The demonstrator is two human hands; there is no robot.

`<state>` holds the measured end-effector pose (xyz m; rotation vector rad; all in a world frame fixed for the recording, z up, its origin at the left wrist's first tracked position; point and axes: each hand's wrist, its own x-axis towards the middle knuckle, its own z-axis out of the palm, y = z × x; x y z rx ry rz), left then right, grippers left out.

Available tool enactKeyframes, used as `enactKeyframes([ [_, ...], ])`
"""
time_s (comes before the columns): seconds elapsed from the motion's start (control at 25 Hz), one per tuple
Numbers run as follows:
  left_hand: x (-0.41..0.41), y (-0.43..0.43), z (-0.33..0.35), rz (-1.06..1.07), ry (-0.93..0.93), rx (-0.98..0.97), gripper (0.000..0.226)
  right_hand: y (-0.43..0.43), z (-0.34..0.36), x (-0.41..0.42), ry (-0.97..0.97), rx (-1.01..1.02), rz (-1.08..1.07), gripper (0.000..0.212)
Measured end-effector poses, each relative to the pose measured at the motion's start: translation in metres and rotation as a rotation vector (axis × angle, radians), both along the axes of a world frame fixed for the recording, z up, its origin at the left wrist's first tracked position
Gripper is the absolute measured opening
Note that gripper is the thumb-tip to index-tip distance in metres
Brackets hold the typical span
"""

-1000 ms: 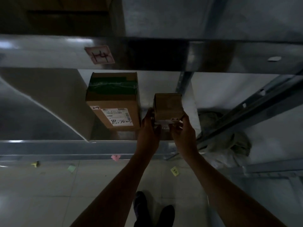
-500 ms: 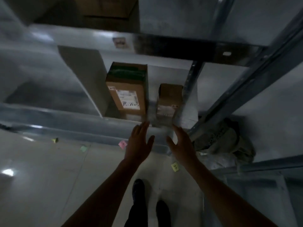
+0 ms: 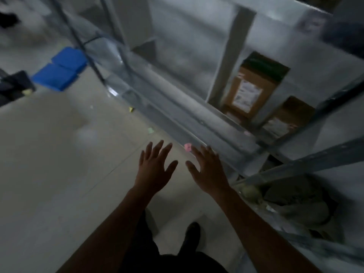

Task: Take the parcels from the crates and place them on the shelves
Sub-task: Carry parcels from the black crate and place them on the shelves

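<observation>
- a second ago both my hands were clasped round the small cardboard parcel (image 3: 285,117), setting it on the metal shelf (image 3: 177,107). now it stands there on its own, label end toward me, just beside the larger cardboard parcel (image 3: 254,85) with the green tape.
- my left hand (image 3: 152,170) is empty, fingers straight and spread, palm down over the pale floor (image 3: 59,154).
- my right hand (image 3: 209,172) is the same: flat, fingers apart, holding nothing. it hangs near the shelf's front rail, well apart from the parcel.
- my view has swung left and away from that shelf bay, and the turn smears everything. both parcels now sit toward the right edge of what i see.
- i take this parcel as done: placed, let go, and upright as far as the blur lets me judge.
- far left on the floor lie two blue blocks (image 3: 61,67). they're too blurred to call crates or lids, and i see no parcels in them.
- my guess is the next step is fetching another parcel, though no crate holding parcels is plainly in view.
- a pink sticky note (image 3: 187,147) shows by the front rail, just ahead of my right hand. a crumpled sack (image 3: 295,201) lies low under the shelving at right.
</observation>
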<state>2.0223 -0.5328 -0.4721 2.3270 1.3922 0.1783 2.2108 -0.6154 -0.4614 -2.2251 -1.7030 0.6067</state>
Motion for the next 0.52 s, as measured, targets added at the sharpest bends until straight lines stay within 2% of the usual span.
enactKeyframes([
  [0.08, -0.05, 0.008, 0.0, 0.104, 0.008, -0.001, 0.07, 0.025, 0.003, -0.043, -0.006, -0.016, 0.1, 0.078],
  [0.24, -0.156, 0.033, 0.001, 0.293, -0.018, -0.022, 0.069, 0.089, 0.009, -0.139, -0.024, -0.04, 0.249, 0.068],
  [0.52, -0.39, 0.091, 0.014, 0.649, -0.028, -0.042, 0.073, 0.222, 0.023, -0.363, -0.053, -0.01, 0.547, 0.069],
])
